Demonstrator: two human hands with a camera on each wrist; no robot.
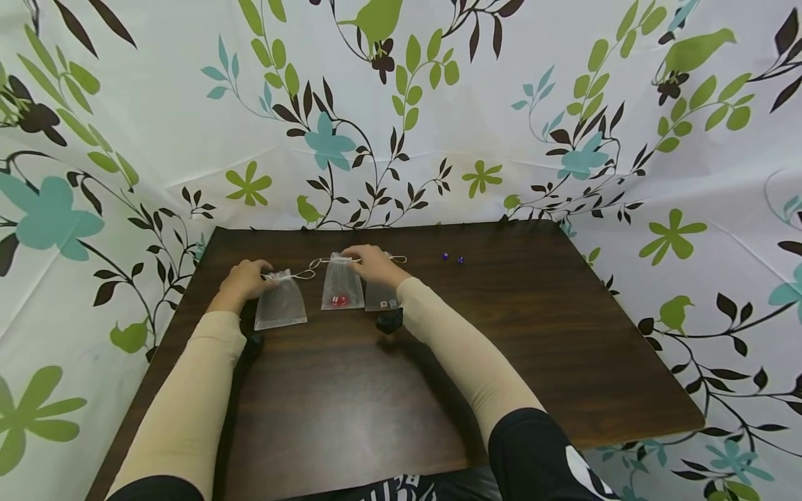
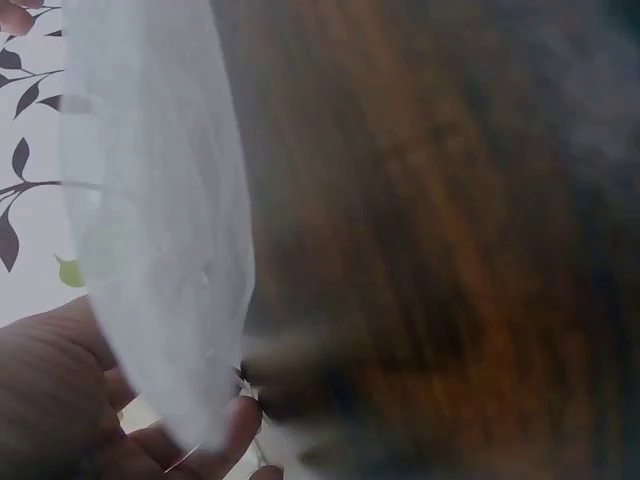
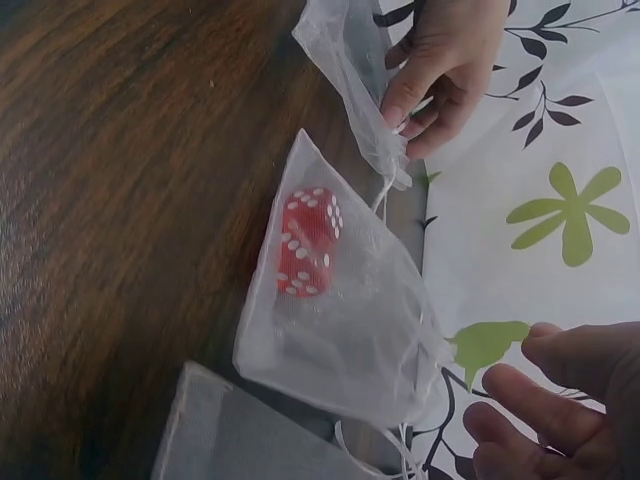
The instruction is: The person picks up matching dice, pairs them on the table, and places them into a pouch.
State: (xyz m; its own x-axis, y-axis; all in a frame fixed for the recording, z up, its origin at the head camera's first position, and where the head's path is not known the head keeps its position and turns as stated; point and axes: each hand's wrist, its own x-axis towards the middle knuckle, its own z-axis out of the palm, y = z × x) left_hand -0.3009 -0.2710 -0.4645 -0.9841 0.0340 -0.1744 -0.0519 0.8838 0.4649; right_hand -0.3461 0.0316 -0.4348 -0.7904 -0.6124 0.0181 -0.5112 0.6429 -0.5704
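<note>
My left hand [image 1: 246,280] pinches the gathered neck of a sheer white drawstring pouch [image 1: 280,309], which hangs flat with nothing visible inside. In the left wrist view that pouch [image 2: 165,200] fills the space before the fingers. A second drawstring pouch [image 3: 350,345] lies on the table to its right, with red dice [image 3: 308,240] showing through the mesh. Beside this pouch's neck, my right hand [image 1: 376,266] has its fingers spread and loosely bent, holding nothing. Partly behind the right wrist lies a third pouch [image 1: 376,298] with small pale dice [image 1: 388,304] in it.
Two small blue dice [image 1: 460,260] lie near the back of the dark wooden table [image 1: 564,348], right of the pouches. White drawstring cords [image 1: 305,274] trail between the left and middle pouches. A leaf-patterned cloth [image 1: 401,188] hangs right behind the table's back edge.
</note>
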